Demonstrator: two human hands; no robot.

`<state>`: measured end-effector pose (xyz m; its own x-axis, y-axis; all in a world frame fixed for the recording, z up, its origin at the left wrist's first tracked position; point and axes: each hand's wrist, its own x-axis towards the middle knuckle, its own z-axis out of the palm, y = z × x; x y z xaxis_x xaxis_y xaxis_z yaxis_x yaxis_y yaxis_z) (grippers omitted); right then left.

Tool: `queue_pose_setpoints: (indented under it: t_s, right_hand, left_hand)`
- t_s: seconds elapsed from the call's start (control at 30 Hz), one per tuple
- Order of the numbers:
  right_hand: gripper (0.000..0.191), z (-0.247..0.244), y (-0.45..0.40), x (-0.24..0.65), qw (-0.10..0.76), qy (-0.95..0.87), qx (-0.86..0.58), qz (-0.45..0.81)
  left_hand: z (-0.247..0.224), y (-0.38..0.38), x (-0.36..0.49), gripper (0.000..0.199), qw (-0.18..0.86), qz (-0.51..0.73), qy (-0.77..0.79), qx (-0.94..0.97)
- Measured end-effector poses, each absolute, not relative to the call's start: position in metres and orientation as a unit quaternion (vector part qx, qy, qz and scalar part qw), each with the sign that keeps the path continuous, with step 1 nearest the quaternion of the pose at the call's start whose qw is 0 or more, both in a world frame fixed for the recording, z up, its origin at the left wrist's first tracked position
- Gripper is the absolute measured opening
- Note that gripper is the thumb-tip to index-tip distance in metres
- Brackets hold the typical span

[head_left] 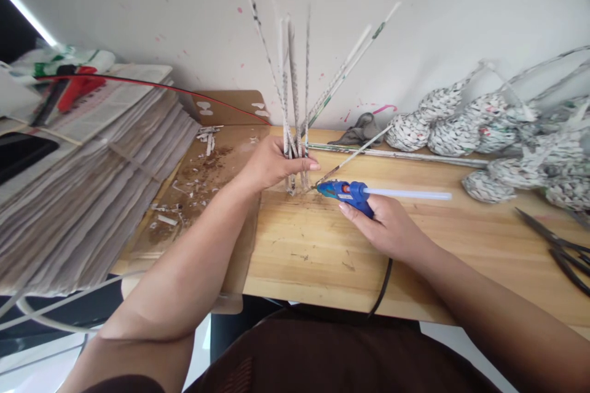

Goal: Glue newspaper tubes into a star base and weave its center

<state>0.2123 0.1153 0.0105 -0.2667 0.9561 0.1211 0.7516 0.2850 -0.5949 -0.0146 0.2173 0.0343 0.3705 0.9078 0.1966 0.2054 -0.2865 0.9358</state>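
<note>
My left hand (271,166) is closed round a bundle of rolled newspaper sticks (295,92), which fan out upward from its grip. Their lower ends reach down close to the wooden tabletop (313,252). My right hand (382,224) grips a blue hot glue gun (345,192), its nozzle pointing left at the base of the bundle. A long pale glue stick (410,194) sticks out of the gun's rear. Beside the nozzle, one paper stick (354,153) slants up to the right. Whether the nozzle touches the paper is too small to tell.
Tied stacks of newspaper (138,129) fill the left side. Paper scraps litter a brown board (193,178). Woven paper pieces (454,129) stand at the back right, near black scissors (560,245). A grey cloth (362,130) lies by the wall. The gun's black cord (385,285) hangs over the front edge.
</note>
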Motion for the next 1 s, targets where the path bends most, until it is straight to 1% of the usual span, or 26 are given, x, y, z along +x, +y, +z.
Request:
queue_pose_setpoints:
  t_s: [0.13, 0.23, 0.3, 0.47, 0.57, 0.83, 1.0]
  right_hand:
    - [0.034, 0.011, 0.115, 0.212, 0.232, -0.769, -0.554, 0.218]
    - [0.032, 0.013, 0.115, 0.211, 0.233, -0.772, -0.546, 0.229]
    - [0.032, 0.013, 0.114, 0.211, 0.230, -0.773, -0.544, 0.231]
    - [0.033, 0.013, 0.112, 0.211, 0.216, -0.777, -0.545, 0.228]
    - [0.030, 0.015, 0.111, 0.209, 0.209, -0.788, -0.536, 0.219]
    - [0.027, 0.019, 0.107, 0.205, 0.156, -0.799, -0.547, 0.194]
    - [0.026, 0.019, 0.108, 0.206, 0.155, -0.800, -0.545, 0.199]
  left_hand:
    - [0.043, 0.217, -0.022, 0.034, 0.481, 0.374, 0.374, 0.699]
    - [0.051, 0.217, -0.036, 0.036, 0.506, 0.378, 0.373, 0.680]
    - [0.055, 0.219, -0.048, 0.037, 0.505, 0.409, 0.387, 0.654]
    - [0.060, 0.231, -0.068, 0.042, 0.448, 0.551, 0.404, 0.577]
    - [0.059, 0.235, -0.063, 0.045, 0.438, 0.578, 0.404, 0.557]
    - [0.053, 0.235, -0.052, 0.044, 0.461, 0.549, 0.377, 0.586]
    - [0.049, 0.228, -0.048, 0.037, 0.483, 0.455, 0.383, 0.642]
